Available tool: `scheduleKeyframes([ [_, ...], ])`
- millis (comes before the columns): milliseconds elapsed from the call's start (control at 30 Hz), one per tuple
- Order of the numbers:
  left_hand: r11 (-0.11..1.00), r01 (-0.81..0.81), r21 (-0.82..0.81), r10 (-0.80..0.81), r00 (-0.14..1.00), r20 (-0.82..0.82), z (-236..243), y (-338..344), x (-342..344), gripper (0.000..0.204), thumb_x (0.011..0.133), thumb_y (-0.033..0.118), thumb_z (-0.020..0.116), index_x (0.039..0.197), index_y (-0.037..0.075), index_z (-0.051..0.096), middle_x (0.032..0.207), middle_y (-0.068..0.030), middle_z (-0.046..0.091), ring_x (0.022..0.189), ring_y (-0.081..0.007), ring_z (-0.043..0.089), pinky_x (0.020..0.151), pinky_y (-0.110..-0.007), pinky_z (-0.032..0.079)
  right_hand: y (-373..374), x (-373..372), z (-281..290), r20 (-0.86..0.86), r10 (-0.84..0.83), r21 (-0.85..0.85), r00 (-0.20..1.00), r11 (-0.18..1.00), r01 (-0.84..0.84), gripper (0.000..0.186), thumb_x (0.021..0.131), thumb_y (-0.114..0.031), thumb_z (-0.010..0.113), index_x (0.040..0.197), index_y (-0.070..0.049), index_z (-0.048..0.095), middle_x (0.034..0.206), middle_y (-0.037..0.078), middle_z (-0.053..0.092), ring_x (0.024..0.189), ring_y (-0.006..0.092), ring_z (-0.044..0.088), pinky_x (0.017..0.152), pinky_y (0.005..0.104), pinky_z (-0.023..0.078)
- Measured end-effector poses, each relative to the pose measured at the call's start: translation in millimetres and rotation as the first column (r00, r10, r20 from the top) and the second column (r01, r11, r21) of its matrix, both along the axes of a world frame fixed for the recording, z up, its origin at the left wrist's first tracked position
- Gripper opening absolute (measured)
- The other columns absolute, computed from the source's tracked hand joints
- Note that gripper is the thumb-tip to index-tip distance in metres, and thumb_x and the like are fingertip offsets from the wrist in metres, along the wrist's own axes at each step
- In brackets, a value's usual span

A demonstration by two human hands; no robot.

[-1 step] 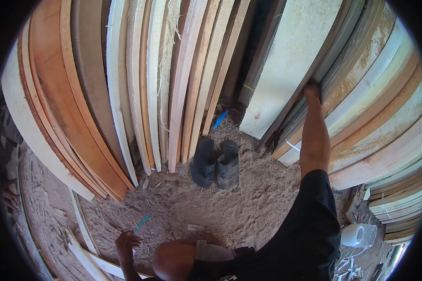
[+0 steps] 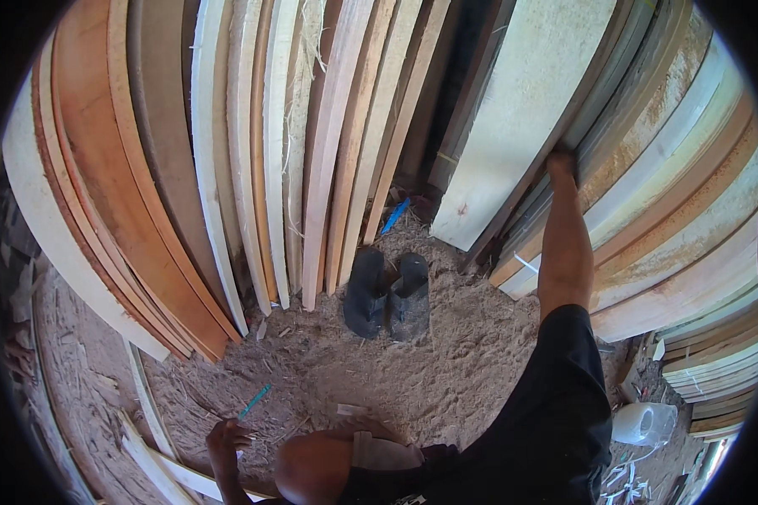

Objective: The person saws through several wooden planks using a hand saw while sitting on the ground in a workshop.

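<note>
At the lower left is my left hand [image 2: 227,439], its fingers curled together. A slim teal pen-like stick [image 2: 254,401] slants up and away from it, and a small pale bit shows under the fingers. My right arm stretches forward on the right. At its end, my right hand [image 2: 562,162] rests against the edges of upright boards, beside a dark narrow plank [image 2: 514,206]. Shade and the wood hide its fingers. Just left of that plank leans a wide pale board [image 2: 526,109].
Tall boards [image 2: 316,168] stand in a row across the far left, more boards [image 2: 691,210] at the right. Black slippers [image 2: 387,295] sit on the dusty ground near a blue scrap [image 2: 394,215]. My bent knee [image 2: 312,467] is in front, loose strips [image 2: 164,471] at lower left, a whitish container [image 2: 644,422] at right.
My left hand has shifted very slightly, the teal stick with it. My right arm, the boards and the slippers look the same.
</note>
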State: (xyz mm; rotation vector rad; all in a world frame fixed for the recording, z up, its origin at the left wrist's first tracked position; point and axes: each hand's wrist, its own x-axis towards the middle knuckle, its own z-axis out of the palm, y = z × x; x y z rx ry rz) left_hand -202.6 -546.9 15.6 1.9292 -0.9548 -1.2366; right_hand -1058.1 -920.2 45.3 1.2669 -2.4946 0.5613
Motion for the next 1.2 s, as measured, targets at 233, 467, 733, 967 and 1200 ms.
scheduleKeyframes([
  [233,0.977,-0.209,0.033,0.209,0.978,0.006,4,31,13,0.038,0.096,0.038,0.054,0.102,0.001,0.061,0.073,-0.009,0.064,0.058,-0.0155,0.062,0.051,-0.026,0.05,13,51,42,-0.216,0.078,0.421,0.973,0.907,0.021,0.034,0.089,-0.021,0.05,0.119,-0.01,0.063,0.13,0.015,0.056,0.118,0.0281,0.056,0.096,0.0384,0.048],
  [467,0.974,-0.226,0.004,0.226,0.974,0.007,-2,30,5,0.04,0.094,0.039,0.054,0.106,0.002,0.06,0.074,-0.0089,0.064,0.059,-0.0149,0.062,0.052,-0.025,0.05,10,77,63,-0.307,-0.094,0.516,0.947,0.82,0.248,0.032,0.095,-0.026,0.048,0.12,-0.013,0.064,0.122,0.01,0.063,0.111,0.0248,0.062,0.09,0.0422,0.052],
  [733,0.963,-0.27,0.013,0.27,0.963,-0.024,-21,42,9,0.041,0.094,0.038,0.054,0.102,-0.001,0.061,0.072,-0.01,0.063,0.058,-0.0173,0.062,0.051,-0.026,0.051,16,62,75,-0.327,-0.104,0.542,0.939,0.793,0.277,0.033,0.097,-0.029,0.045,0.121,-0.016,0.063,0.125,0.011,0.061,0.112,0.0241,0.062,0.087,0.0403,0.053],
  [967,0.95,-0.307,0.062,0.307,0.952,0.003,-22,55,8,0.044,0.094,0.041,0.052,0.105,0.0,0.059,0.073,-0.0091,0.063,0.058,-0.0163,0.062,0.051,-0.026,0.051,13,57,89,-0.252,0.0,0.559,0.968,0.816,0.146,0.034,0.097,-0.028,0.044,0.121,-0.012,0.062,0.124,0.014,0.061,0.112,0.0264,0.061,0.088,0.0407,0.052],
  [1200,0.963,-0.266,0.047,0.267,0.964,-0.014,-30,41,-3,0.041,0.096,0.038,0.05,0.106,-0.001,0.06,0.075,-0.0105,0.064,0.058,-0.0172,0.064,0.049,-0.026,0.051,17,53,86,-0.213,-0.042,0.408,0.976,0.904,0.128,0.035,0.097,-0.026,0.043,0.121,-0.009,0.062,0.123,0.017,0.061,0.112,0.0287,0.06,0.089,0.0411,0.051],
])
